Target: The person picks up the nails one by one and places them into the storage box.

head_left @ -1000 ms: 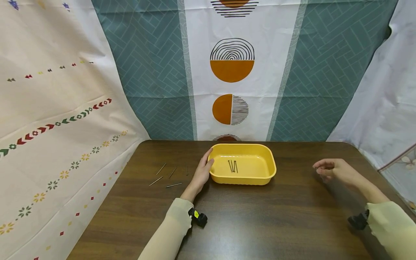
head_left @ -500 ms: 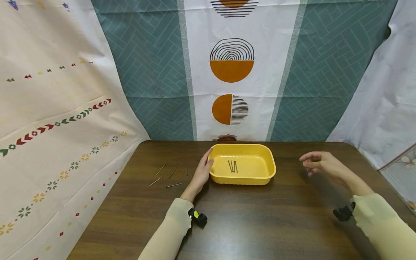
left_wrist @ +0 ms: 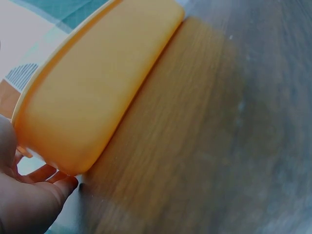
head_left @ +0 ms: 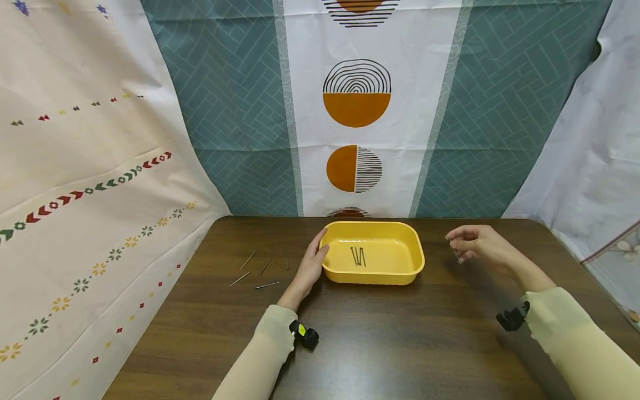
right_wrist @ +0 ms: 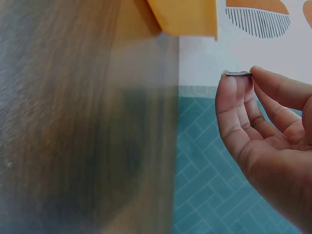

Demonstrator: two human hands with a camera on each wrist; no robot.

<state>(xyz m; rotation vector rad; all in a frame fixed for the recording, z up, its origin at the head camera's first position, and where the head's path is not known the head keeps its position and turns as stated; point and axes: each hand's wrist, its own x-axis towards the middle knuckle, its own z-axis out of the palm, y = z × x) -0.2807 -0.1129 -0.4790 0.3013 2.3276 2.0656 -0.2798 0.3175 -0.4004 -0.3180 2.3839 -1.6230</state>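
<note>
A yellow plastic tray stands near the back of the table, with several nails lying inside on its floor. My left hand holds its left side, thumb at the rim and fingers along the outer wall. In the left wrist view, the fingers reach round the tray's lower corner. To the right of the tray, my right hand pinches one thin nail between thumb and fingertips, above the table. In the head view that nail slants downward from the fingers.
Several more loose nails lie scattered on the brown wooden table, left of my left hand. Patterned cloths hang behind the table and along both sides.
My right hand has moved left, toward the tray, and slightly back, carrying the nail. My left hand and the tray have stayed in place.
</note>
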